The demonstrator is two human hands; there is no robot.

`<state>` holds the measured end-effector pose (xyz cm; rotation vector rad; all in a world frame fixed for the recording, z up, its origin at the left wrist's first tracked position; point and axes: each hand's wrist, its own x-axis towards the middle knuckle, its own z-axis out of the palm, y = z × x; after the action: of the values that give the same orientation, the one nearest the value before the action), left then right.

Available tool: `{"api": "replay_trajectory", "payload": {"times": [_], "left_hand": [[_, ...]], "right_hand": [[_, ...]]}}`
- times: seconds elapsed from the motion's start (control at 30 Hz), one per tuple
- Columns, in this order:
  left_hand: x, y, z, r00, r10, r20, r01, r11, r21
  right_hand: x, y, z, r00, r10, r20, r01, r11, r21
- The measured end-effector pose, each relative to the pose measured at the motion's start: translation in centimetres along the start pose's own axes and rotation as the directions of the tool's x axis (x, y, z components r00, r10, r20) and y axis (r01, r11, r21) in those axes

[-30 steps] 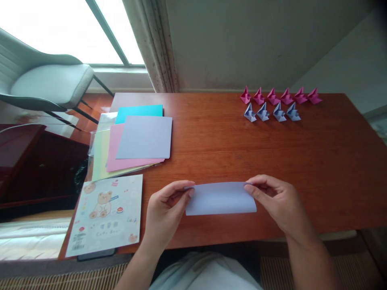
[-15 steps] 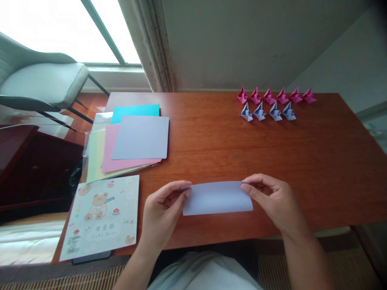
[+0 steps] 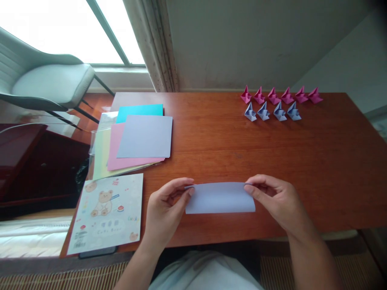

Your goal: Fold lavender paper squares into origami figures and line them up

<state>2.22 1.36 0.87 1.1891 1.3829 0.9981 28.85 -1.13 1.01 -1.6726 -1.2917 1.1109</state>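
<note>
A lavender sheet of paper (image 3: 220, 198), folded in half into a long rectangle, lies near the front edge of the wooden table (image 3: 229, 149). My left hand (image 3: 165, 213) pinches its upper left corner between thumb and fingers. At the upper right corner my right hand (image 3: 276, 201) pinches the paper the same way. Both hands rest low over the table.
A fanned stack of coloured paper sheets (image 3: 136, 139) lies at the left, with a bear-printed paper pack cover (image 3: 107, 213) in front of it. Several pink (image 3: 281, 96) and lavender folded paper figures (image 3: 272, 112) stand in two rows at the back right. A grey chair (image 3: 45, 80) stands by the window.
Only the camera view has shifted slightly; both hands keep pinching the folded sheet's upper corners in the same place.
</note>
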Motion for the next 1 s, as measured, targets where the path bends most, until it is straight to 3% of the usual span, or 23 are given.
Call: {"api": "replay_trajectory", "payload": {"times": [0.23, 0.4, 0.7, 0.9, 1.0], "left_hand": [[0.8, -0.8, -0.4, 0.992, 0.121, 0.042, -0.128, 0.923, 0.363], [1.3, -1.1, -0.5, 0.983, 0.163, 0.089, -0.186, 0.845, 0.502], [1.7, -0.8, -0.4, 0.976, 0.182, 0.116, -0.216, 0.796, 0.566], [2.0, -0.6, -0.2, 0.964, 0.215, 0.157, -0.258, 0.606, 0.753], [2.1, -0.7, 0.0, 0.959, 0.218, 0.182, -0.275, 0.556, 0.784]], "right_hand": [[1.5, -0.1, 1.0, 0.985, -0.144, 0.097, 0.167, 0.939, -0.3], [2.5, 0.2, 1.4, 0.957, -0.26, 0.131, 0.291, 0.864, -0.412], [2.8, 0.8, 1.6, 0.952, -0.276, 0.134, 0.307, 0.829, -0.467], [2.9, 1.1, 1.9, 0.948, -0.286, 0.142, 0.318, 0.804, -0.503], [2.9, 1.3, 2.0, 0.944, -0.297, 0.147, 0.329, 0.783, -0.528]]}}
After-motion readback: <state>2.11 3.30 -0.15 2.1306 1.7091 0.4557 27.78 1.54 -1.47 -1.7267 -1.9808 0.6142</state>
